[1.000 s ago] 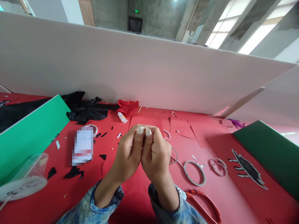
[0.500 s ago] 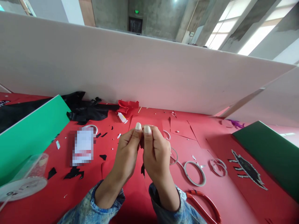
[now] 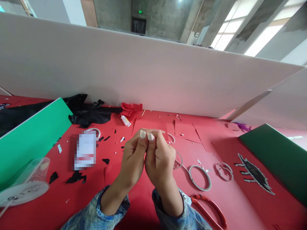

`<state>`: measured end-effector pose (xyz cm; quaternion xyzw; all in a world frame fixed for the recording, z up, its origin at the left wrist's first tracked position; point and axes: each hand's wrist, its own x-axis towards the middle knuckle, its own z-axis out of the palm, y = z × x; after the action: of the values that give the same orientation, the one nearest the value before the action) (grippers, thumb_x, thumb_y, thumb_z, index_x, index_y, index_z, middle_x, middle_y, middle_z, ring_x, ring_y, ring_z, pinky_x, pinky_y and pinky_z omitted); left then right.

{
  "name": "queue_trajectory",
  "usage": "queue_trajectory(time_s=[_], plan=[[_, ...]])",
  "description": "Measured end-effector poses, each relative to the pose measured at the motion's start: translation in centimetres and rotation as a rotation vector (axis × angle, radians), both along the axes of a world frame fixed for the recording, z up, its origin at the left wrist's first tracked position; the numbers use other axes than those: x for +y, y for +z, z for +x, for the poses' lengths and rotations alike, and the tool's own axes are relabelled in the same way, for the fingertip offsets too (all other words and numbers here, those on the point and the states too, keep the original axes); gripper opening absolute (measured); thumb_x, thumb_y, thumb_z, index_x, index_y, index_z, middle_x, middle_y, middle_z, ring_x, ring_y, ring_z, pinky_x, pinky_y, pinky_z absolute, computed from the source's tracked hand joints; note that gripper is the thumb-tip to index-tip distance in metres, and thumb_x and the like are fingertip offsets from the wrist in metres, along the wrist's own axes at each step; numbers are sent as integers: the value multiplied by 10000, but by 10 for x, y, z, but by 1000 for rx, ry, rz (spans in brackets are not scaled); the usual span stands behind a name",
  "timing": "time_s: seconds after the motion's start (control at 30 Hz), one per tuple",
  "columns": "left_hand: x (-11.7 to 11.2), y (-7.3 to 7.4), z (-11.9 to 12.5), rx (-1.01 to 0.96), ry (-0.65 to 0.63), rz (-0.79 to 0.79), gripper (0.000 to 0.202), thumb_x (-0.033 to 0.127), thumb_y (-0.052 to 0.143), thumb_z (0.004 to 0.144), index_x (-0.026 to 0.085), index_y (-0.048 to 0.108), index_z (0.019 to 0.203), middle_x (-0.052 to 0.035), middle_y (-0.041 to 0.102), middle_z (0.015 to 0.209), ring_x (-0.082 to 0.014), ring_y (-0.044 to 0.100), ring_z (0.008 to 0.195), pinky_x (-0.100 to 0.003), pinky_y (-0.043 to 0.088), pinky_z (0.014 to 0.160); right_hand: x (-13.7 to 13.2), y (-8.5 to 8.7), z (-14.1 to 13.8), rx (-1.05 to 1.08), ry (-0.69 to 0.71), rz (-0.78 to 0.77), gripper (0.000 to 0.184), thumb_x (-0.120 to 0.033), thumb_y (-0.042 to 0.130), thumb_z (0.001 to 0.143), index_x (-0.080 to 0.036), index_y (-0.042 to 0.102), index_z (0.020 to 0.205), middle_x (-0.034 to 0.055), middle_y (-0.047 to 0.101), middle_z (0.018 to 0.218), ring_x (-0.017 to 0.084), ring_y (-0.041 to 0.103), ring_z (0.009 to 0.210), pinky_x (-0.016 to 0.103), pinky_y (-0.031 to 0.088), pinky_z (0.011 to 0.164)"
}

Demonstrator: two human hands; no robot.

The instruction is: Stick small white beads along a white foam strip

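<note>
My left hand (image 3: 133, 158) and my right hand (image 3: 161, 158) meet in front of me above the red table (image 3: 134, 204). Both are closed, with the thumbs side by side on top and the fingers curled inward. Whatever they pinch is hidden behind the thumbs and fingers. Close to my right sleeve lie scissors with red handles (image 3: 211, 207), their blades partly covered by the sleeve. A coil of pale wire (image 3: 208, 184) rests to the right of my right hand. Black scraps (image 3: 106, 161) are scattered to the left of my left hand.
A green board (image 3: 35, 137) stands at left, near a clear plastic cup (image 3: 39, 171). Black sheeting (image 3: 93, 115), crumpled red paper (image 3: 131, 109) and a white glue bottle (image 3: 125, 120) lie by the white partition (image 3: 153, 73). At right are a black spiky cutout (image 3: 256, 174) and a dark green board (image 3: 275, 156).
My hands have come closer together, with the thumbs now touching or nearly so. A dark piece seen below and between them earlier is now out of sight.
</note>
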<state>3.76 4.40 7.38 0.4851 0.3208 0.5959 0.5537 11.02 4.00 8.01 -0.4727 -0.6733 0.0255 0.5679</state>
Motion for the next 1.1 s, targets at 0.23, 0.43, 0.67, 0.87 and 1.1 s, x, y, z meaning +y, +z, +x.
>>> queue_trajectory(time_s=[0.23, 0.43, 0.67, 0.87, 1.1], plan=[[5, 8, -9, 371, 106, 246, 309, 341, 360, 976, 188, 623, 924, -31, 602, 875, -118, 567, 790, -220, 456, 685, 3, -5, -1, -59, -102, 30, 218, -174, 355, 958, -164, 516, 812, -16, 612, 577, 72, 516, 436, 177, 361, 433], [6, 7, -12, 470, 158, 346, 294, 293, 332, 987, 185, 597, 915, -11, 552, 799, -99, 522, 703, -212, 431, 645, 4, -4, 0, -86, -103, 23, 226, -184, 367, 956, -161, 511, 783, -26, 591, 537, 66, 496, 405, 169, 342, 414], [6, 7, -13, 496, 175, 343, 311, 301, 326, 988, 176, 594, 892, -1, 536, 743, -90, 516, 658, -196, 426, 603, 3, -5, -1, -81, -125, 8, 257, -194, 357, 953, -170, 493, 736, -34, 539, 483, 71, 460, 379, 181, 316, 400], [6, 7, -12, 390, 141, 209, 347, 389, 368, 964, 166, 595, 825, 7, 507, 658, -98, 474, 587, -202, 406, 531, 3, -5, -1, 8, -58, -19, 218, -170, 372, 941, -164, 517, 778, -25, 570, 543, 66, 482, 431, 169, 343, 425], [4, 0, 1, -22, 81, 29, 384, 493, 461, 902, 189, 514, 673, 27, 423, 608, -106, 427, 568, -228, 416, 543, 1, 1, 3, 260, 232, -158, 208, -231, 465, 925, -184, 515, 728, -38, 561, 605, 53, 452, 480, 152, 405, 471]])
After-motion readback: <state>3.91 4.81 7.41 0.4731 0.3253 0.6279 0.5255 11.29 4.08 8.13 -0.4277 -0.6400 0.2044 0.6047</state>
